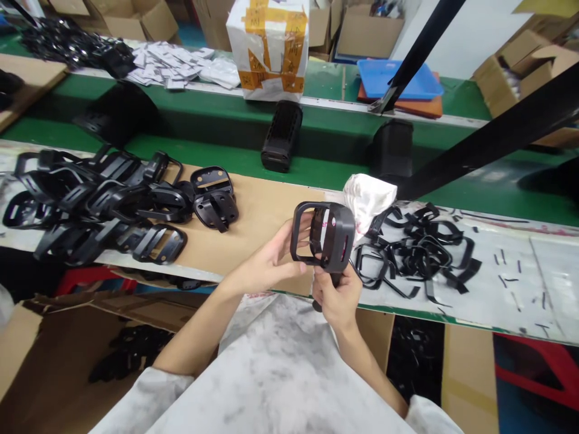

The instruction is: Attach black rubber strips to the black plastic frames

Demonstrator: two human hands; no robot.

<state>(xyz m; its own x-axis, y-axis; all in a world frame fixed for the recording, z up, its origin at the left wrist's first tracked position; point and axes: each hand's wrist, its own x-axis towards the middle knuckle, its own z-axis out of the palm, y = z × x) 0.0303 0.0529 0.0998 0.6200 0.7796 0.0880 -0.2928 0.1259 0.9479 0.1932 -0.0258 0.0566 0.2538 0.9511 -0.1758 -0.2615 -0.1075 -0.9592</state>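
In front of my chest is a black plastic frame part (341, 238), with an open loop on its left and a slotted block on its right. My left hand (281, 256) holds the loop side, its fingers partly behind the frame and its thumb stretched along the bottom. Just under the block, my right hand (337, 295) is closed around a dark handle-like thing (318, 306); its end sticks out below the fist and the rest is hidden. Several similar black frame parts (165, 202) are heaped to the left on brown cardboard (257, 211).
To the right lie a tangle of black plastic strips (425, 256), small dark scraps (509, 279) and a white plastic bag (368, 196). Across the green bench (217, 150) stand a black speaker-like housing (283, 135), a taped white box (269, 51) and a blue tray (407, 78). A black post (493, 138) slants at right.
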